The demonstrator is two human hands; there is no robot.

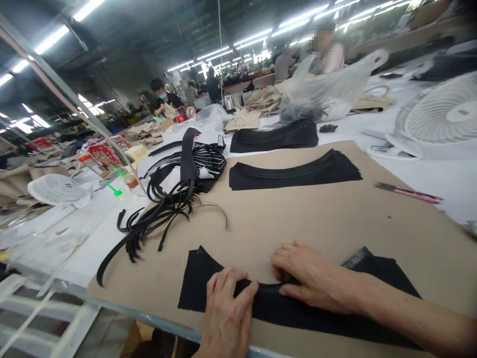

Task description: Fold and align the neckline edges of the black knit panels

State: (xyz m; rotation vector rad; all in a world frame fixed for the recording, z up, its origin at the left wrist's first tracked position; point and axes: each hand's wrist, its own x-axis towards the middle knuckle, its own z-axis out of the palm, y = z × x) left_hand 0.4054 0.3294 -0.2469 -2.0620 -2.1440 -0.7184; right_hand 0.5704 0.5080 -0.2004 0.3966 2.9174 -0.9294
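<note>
A black curved fabric piece lies near me on the brown board. My left hand presses on its concave upper edge, fingers bent and thumb at the edge. Just to the right, my right hand has its fingers curled over that same edge, the thumb on the fabric side, gripping it. The fingertips of the right hand are partly hidden. Between the two hands the edge looks folded over in a narrow strip. At the piece's right end a corner shows a greyish, shiny band.
Black strips lie in a tangle at left. Two stacks of black curved pieces are farther back. Pink-handled snips rest at right. A white fan, a plastic bag and green-tipped bottles surround the brown board.
</note>
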